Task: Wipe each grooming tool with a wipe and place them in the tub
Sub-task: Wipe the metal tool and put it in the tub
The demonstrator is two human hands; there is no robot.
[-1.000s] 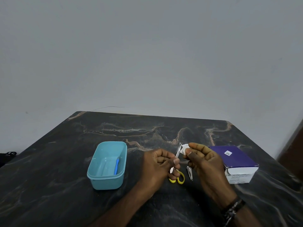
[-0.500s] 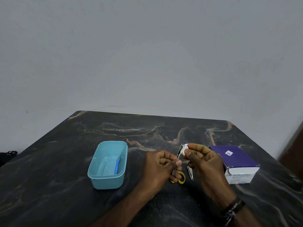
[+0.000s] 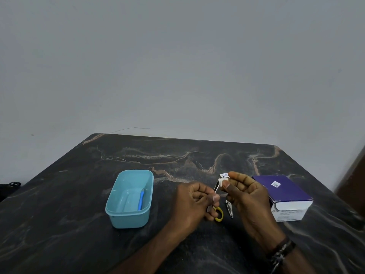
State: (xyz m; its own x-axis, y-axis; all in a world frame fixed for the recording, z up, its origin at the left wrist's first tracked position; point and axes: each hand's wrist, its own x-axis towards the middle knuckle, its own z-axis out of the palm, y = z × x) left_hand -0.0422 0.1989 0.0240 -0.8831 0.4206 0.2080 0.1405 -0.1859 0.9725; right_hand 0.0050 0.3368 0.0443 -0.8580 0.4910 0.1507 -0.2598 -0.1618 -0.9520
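Dark marbled stone fills the lower half of your head view, a tabletop (image 3: 79, 214) with pale veins, backed by a bare grey wall.

Your left hand (image 3: 194, 202) is closed around the small scissors (image 3: 216, 203), yellow finger loops poking out below your fist, blades angled up toward the right. Your right hand (image 3: 245, 192) pinches the white wipe (image 3: 221, 181) against the blade tips, along with what looks like its torn sachet. The teal tub (image 3: 130, 198) sits to your left, well apart from both hands, with a blue-handled tool (image 3: 141, 200) already lying inside. A nail clipper (image 3: 229, 209) rests on the stone between your hands, apparently not yet wiped. The purple and white box (image 3: 284, 196) stands just beside your right hand.

Watch the blade tips: dragging the wipe toward the points could let them pierce it and prick your thumb. A loose grip on the loops may let the scissors twist or drop onto the hard stone. Your right wrist could also nudge the box.
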